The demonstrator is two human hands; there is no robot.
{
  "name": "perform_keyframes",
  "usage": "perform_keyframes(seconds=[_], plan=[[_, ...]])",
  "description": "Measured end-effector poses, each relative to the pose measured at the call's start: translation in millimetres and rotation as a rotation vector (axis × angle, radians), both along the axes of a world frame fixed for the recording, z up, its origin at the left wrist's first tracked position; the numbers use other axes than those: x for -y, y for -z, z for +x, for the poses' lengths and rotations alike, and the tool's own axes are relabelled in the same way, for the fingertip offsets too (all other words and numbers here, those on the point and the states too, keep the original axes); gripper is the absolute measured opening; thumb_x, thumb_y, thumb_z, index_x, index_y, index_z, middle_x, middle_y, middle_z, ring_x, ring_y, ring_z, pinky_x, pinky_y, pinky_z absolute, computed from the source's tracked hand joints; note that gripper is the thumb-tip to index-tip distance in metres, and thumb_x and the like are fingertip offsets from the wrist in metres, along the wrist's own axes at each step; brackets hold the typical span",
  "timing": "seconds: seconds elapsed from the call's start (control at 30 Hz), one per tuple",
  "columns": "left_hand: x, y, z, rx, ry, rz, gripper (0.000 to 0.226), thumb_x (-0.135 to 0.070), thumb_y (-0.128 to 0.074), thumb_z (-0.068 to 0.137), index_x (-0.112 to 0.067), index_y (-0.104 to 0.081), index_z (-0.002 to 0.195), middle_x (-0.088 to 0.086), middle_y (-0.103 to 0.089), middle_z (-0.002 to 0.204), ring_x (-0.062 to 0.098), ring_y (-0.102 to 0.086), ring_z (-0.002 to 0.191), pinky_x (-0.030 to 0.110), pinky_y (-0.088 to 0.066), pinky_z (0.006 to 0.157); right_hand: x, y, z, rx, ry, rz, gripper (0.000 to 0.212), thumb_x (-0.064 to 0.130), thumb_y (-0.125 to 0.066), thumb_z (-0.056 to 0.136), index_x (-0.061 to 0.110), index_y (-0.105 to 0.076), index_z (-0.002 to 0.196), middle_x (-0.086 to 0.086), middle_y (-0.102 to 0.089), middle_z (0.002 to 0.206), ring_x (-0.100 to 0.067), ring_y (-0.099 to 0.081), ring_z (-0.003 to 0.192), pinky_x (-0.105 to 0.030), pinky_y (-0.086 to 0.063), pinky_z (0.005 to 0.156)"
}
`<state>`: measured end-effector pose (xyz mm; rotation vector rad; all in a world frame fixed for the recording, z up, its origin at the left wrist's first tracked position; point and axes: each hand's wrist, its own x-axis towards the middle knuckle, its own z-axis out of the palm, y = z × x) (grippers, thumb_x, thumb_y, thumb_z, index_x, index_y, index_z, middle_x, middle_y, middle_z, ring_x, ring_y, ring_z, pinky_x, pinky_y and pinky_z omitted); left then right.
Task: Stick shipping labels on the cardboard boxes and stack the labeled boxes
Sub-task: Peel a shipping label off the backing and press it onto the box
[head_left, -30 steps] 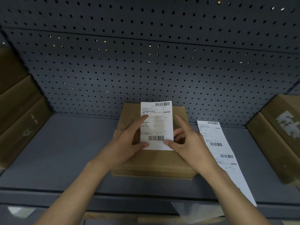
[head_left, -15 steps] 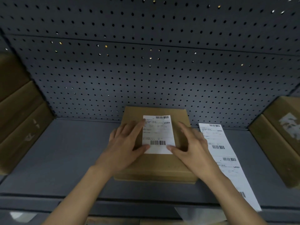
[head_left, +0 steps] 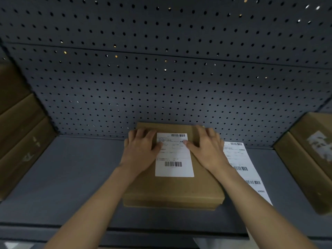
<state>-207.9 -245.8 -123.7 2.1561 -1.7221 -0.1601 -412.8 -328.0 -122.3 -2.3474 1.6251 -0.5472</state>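
Note:
A flat brown cardboard box [head_left: 172, 189] lies on the grey shelf in front of me. A white shipping label [head_left: 173, 159] with two barcodes lies flat on its top. My left hand [head_left: 142, 150] rests palm down on the box at the label's left edge, fingers spread, thumb on the label. My right hand [head_left: 206, 146] lies flat at the label's right edge, thumb touching the label. Neither hand holds anything. A strip of further labels [head_left: 246, 169] lies on the shelf to the right of the box, partly under my right forearm.
A stack of cardboard boxes [head_left: 19, 139] stands at the left end of the shelf. Two boxes with labels [head_left: 309, 159] stand at the right end. A grey pegboard wall [head_left: 170, 78] rises right behind the box. The shelf's front edge [head_left: 53, 229] runs below.
The label, held up off the box a second ago, now lies flat on the box top. Both hands let go of its lower corners and slid up along its sides, palms flat.

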Motion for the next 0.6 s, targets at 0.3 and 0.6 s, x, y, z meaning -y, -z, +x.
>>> perform_keyframes(seconds=[0.3, 0.6], plan=[[27, -4, 7, -0.018, -0.111, -0.016, 0.049, -0.049, -0.053, 0.094, -0.03, -0.051, 0.139, 0.006, -0.043, 0.136, 0.034, -0.031, 0.125, 0.052, -0.032, 0.107, 31, -1, 17, 0.008, 0.113, 0.009, 0.055, 0.059, -0.052, 0.091, 0.021, -0.05, 0.131, -0.011, -0.05, 0.125, -0.032, -0.038, 0.118, -0.043, -0.031, 0.099], [16, 5, 30, -0.191, -0.09, -0.096, 0.046, -0.032, -0.059, 0.092, -0.025, -0.052, 0.137, 0.01, -0.053, 0.134, 0.035, -0.042, 0.126, 0.043, -0.031, 0.107, 20, -5, -1, 0.157, -0.027, -0.061, 0.044, 0.044, -0.055, 0.096, 0.019, -0.055, 0.131, -0.008, -0.056, 0.122, -0.028, -0.052, 0.114, -0.043, -0.037, 0.104]])
